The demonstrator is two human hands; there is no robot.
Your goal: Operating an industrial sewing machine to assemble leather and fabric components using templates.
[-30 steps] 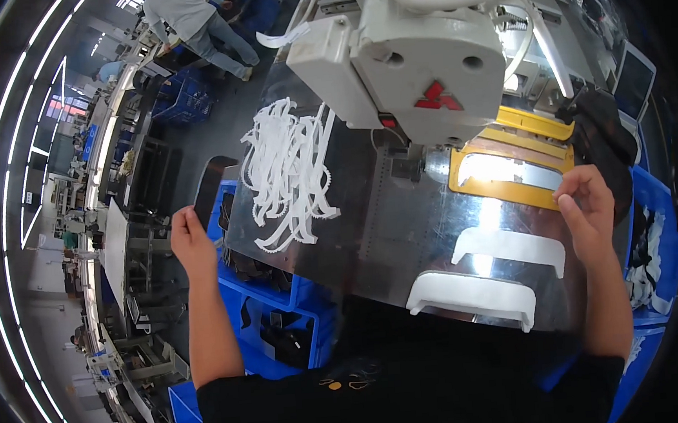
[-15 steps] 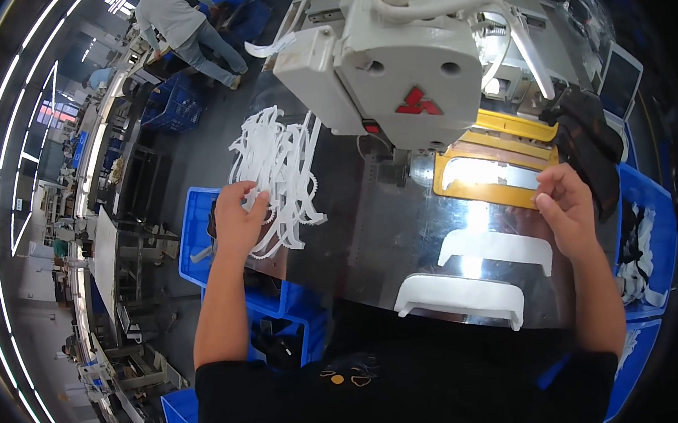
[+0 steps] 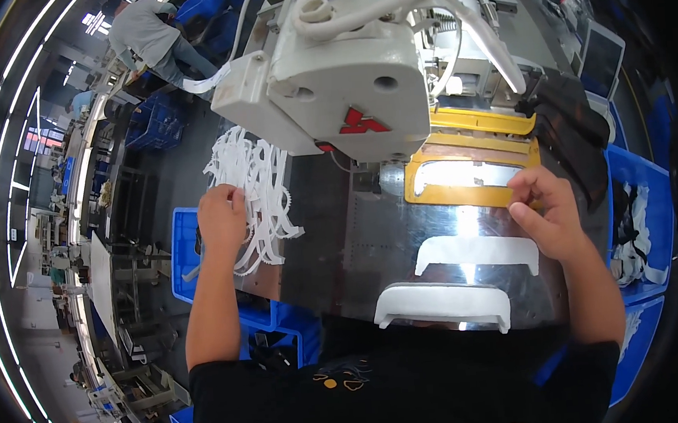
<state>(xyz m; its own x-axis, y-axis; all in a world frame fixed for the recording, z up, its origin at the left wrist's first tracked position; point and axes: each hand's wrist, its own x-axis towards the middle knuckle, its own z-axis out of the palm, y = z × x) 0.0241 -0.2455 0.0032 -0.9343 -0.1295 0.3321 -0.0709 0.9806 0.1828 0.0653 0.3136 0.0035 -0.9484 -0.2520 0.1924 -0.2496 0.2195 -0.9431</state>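
A blue bin (image 3: 181,254) sat beneath the left edge of the table, perhaps there to keep its contents off the worktop. Just above it, the person's left hand (image 3: 223,219) was at the outer side of a heap of white strips (image 3: 255,190). Its thumb and forefinger were close together, but I could not tell whether they pinched a strip. The heap lay along the table's left edge, probably so that this hand could reach it easily.

The sewing machine (image 3: 331,94) loomed over the table's middle, hiding part of the far side. To its right lay a yellow frame (image 3: 464,195), flat, likely so its long window stayed level. Two curved white pieces (image 3: 479,253) lay apart, one behind the other, toward the table's near edge, seemingly spaced for easy lifting.

The right hand (image 3: 543,209) was at the frame's near right corner, fingers curled, thumb apart from the forefinger; contact was unclear. Another blue bin (image 3: 636,167) stood beyond the table's right edge, holding black and white scraps.
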